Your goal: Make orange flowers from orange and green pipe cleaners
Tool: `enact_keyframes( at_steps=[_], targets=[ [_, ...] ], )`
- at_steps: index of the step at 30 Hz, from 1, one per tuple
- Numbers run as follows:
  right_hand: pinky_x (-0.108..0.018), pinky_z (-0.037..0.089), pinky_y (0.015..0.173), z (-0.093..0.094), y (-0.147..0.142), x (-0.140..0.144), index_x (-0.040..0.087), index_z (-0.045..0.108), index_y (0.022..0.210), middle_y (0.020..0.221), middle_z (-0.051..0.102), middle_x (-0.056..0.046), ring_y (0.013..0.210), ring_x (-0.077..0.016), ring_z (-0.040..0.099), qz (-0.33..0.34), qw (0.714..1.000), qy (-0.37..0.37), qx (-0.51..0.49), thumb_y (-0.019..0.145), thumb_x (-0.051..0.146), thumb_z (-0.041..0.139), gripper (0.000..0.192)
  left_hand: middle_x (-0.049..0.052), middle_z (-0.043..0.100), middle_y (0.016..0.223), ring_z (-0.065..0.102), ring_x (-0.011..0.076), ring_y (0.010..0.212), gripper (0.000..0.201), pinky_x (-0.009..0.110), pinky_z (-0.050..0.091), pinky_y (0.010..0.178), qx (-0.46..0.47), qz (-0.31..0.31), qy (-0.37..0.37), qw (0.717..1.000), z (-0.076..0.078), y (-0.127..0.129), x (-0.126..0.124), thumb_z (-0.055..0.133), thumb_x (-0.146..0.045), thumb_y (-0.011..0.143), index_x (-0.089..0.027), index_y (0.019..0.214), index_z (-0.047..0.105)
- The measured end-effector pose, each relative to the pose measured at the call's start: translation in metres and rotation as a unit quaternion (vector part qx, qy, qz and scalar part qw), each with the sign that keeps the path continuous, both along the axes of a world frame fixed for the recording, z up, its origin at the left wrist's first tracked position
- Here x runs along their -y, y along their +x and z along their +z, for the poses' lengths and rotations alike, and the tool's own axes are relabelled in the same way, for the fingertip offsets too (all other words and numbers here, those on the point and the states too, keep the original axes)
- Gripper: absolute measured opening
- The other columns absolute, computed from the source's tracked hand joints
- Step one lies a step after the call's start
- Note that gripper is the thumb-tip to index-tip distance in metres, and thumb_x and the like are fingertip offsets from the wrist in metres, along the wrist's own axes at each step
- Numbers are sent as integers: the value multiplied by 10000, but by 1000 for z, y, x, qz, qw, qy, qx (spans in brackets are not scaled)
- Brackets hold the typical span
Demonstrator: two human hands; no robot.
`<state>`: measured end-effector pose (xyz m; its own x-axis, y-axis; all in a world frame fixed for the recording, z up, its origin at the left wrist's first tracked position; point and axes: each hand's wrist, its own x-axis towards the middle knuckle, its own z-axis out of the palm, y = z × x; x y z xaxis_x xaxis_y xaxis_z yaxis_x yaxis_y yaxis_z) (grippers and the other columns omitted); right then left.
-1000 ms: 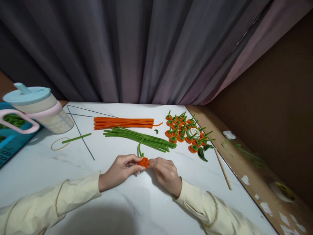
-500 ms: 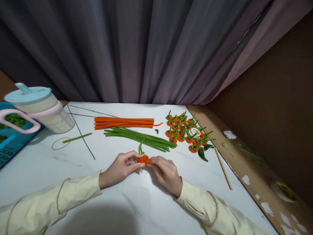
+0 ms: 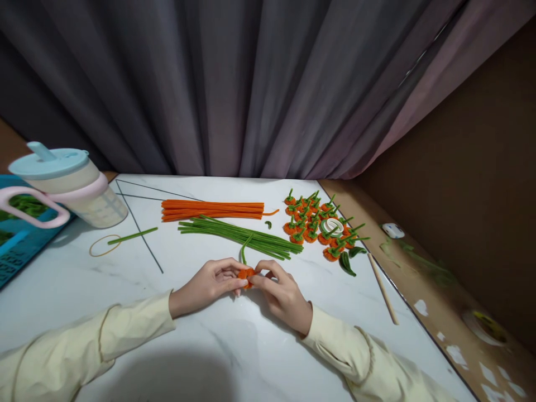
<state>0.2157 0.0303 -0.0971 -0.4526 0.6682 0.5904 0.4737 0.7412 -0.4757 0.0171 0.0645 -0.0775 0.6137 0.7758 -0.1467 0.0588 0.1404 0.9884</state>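
Observation:
Between my two hands is a small orange pipe-cleaner pumpkin (image 3: 246, 274) with a green stem rising from it toward the back. My left hand (image 3: 211, 286) pinches it from the left between thumb and fingers. From the right, my right hand (image 3: 282, 290) has its thumb and forefinger closed on the pumpkin's edge. Just beyond the hands lies a bundle of green pipe cleaners (image 3: 240, 237). Behind that is a bundle of orange pipe cleaners (image 3: 211, 210). Several similar orange pumpkins with green stems (image 3: 310, 234) stand grouped to the right.
A roll of white tape (image 3: 334, 226) sits among the pumpkins, with dark green leaf shapes (image 3: 347, 263) and a wooden stick (image 3: 383, 289) nearby. At left are a lidded cup (image 3: 92, 195), a blue basket (image 3: 25, 251), a rubber band (image 3: 92, 248) and a loose green pipe cleaner (image 3: 138, 235).
My right hand's fingers have shifted up and over the pumpkin's right edge, with the forefinger now arched. The pumpkin has tilted slightly, and its stem leans a little further right. My left hand keeps its grip.

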Motion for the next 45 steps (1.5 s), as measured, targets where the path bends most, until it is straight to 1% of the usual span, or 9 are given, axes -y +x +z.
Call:
enact_keyframes(
  at_steps=[4,6,9,15,20,24,30,36,45],
  targets=[
    [-284,523,741,-2,-1,-1,201,548,1093,1087,494,-117,978,-181,530,31,998,-31,-42,789,-33,396,412,31,641,884,588,152,775,351,277,494,707,-18,-9,25,999,-1,1,-1,721,-282,713,-146,1013,599],
    [-297,520,781,-3,-2,-1,197,532,1111,1078,495,-119,998,-183,522,45,997,-37,-56,792,-39,399,419,32,645,913,583,160,808,359,272,486,725,-41,0,63,997,-2,1,0,736,-275,698,-155,1010,607],
    [-318,512,825,-2,-3,0,192,517,1121,1055,504,-116,994,-182,520,55,996,-36,-65,795,-45,401,420,36,663,904,585,162,799,274,262,478,713,-82,18,145,986,-4,1,3,699,-287,749,-161,983,632],
    [-309,516,831,0,-4,3,168,523,1113,1052,524,-123,998,-182,533,50,997,-15,-65,798,-48,385,406,53,670,911,606,142,767,200,234,477,704,-90,32,345,934,-10,-3,10,574,-264,876,-167,1048,602],
    [-301,533,792,3,-6,5,176,539,1101,1026,553,-115,967,-177,561,36,996,-1,-76,828,-24,369,379,76,660,906,616,152,770,226,242,488,707,-93,20,439,894,-12,-3,12,463,-255,940,-168,1132,547],
    [-302,532,795,4,-5,5,185,544,1127,1036,559,-114,976,-178,564,37,995,-8,-89,844,-7,397,372,88,655,911,614,162,783,233,248,490,718,-93,8,455,885,-10,-4,12,430,-236,952,-164,1150,528],
    [-297,527,835,4,-4,6,175,526,1206,1066,574,-124,997,-181,569,35,995,-9,-90,854,9,436,399,75,643,916,606,156,798,219,234,484,735,-78,10,434,897,-10,-5,10,411,-208,953,-171,1132,532],
    [-297,545,805,1,-4,8,181,546,1198,1053,582,-123,980,-181,583,23,996,25,-85,857,8,426,401,85,651,947,616,168,841,230,239,486,755,-70,-2,431,899,-9,-6,10,377,-206,960,-162,1112,542],
    [-304,563,768,3,-5,9,157,551,1187,1026,596,-133,945,-184,593,15,996,68,-51,839,-18,380,425,95,657,937,620,167,809,235,252,503,731,-76,3,439,895,-7,-4,12,380,-204,956,-165,1132,531]
  ],
)
